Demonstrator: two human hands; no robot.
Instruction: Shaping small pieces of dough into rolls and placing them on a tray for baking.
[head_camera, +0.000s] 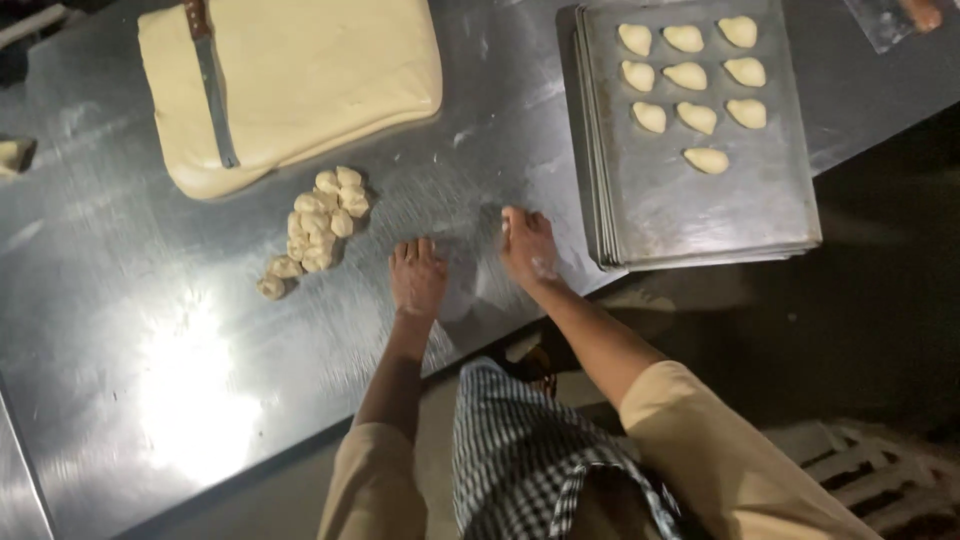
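Ten shaped pale dough pieces (690, 85) fill upper-right metal baking tray (740, 210); cut-dough pile (318, 225) centre-left remains; left hand (418, 275), right hand (527, 245) flat, pressing steel table (150, 350), contents beneath unclear.

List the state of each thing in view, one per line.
Left hand: flat on the table, palm down.
Right hand: cupped on the table.
Dough slab: uncut, knife lying on it.
Dough pieces: heaped.
Tray stack: ten shaped pieces in rows.

Pale cream dough slab (300, 80), grey steel table (130, 330), black-and-white checked apron (520, 460), beige sleeves (720, 450)
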